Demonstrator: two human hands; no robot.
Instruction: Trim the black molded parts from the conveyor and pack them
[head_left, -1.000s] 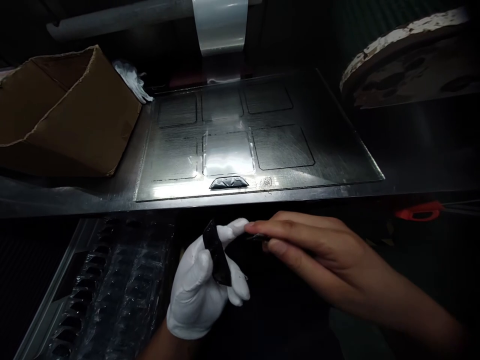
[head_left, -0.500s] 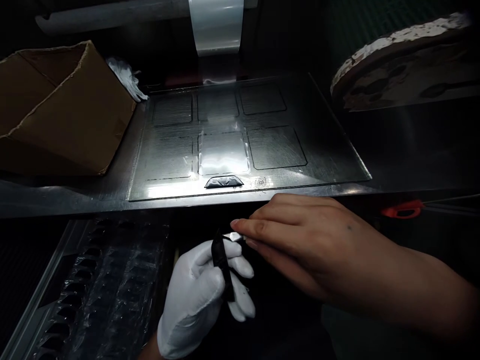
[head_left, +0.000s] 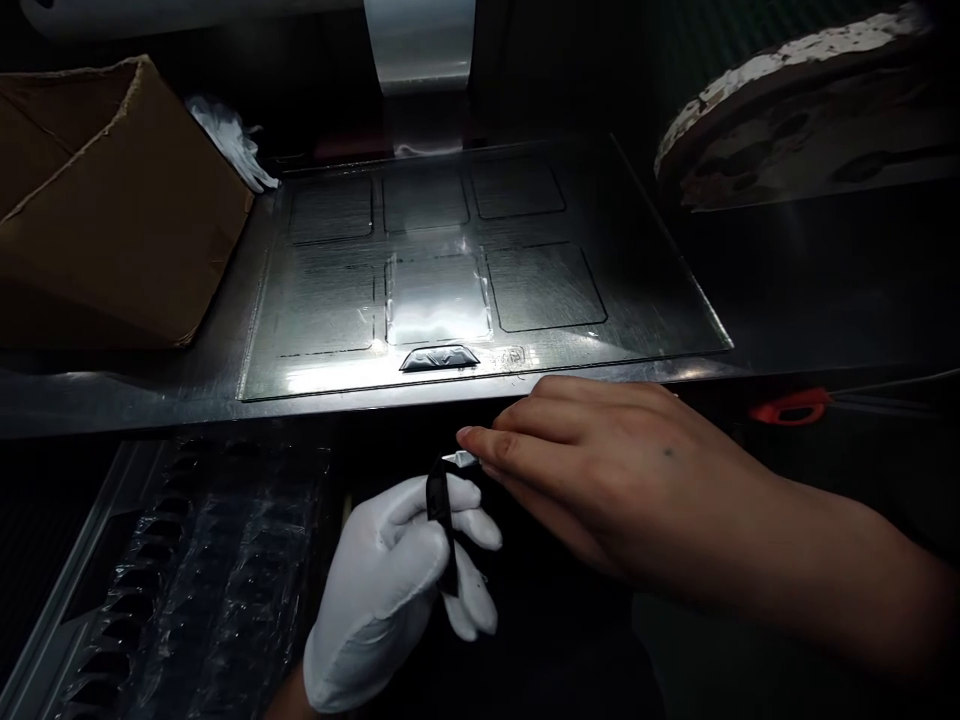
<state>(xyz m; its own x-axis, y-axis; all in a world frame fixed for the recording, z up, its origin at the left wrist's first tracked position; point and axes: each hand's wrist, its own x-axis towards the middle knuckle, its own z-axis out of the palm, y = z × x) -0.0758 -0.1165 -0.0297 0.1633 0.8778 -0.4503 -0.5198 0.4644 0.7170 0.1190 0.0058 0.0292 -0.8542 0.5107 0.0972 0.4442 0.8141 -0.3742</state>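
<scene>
My left hand (head_left: 401, 580), in a white glove, pinches a narrow black plastic piece (head_left: 441, 515) upright between thumb and forefinger. Bare and curled, my right hand (head_left: 592, 460) grips a craft knife (head_left: 463, 458); only its silver collar and small pointed blade show, the handle being hidden under the fingers. The blade's tip is at the upper end of the black piece; whether it touches I cannot tell. Above the hands, a glossy black trapezoid piece (head_left: 440, 358) lies on the front edge of a glass plate (head_left: 645, 300).
A cardboard box (head_left: 127, 240) stands at the left, a white glove (head_left: 232, 145) behind it. Lower left is a clear plastic tray (head_left: 202, 570) with several dark pieces. An orange-handled tool (head_left: 791, 408) lies right of the metal bench edge. A large round object (head_left: 795, 120) sits at upper right.
The knife's blade shows more clearly at the piece's top end, where a loose-looking black bit stood out before. The whole view has shifted slightly; both hands keep their grips.
</scene>
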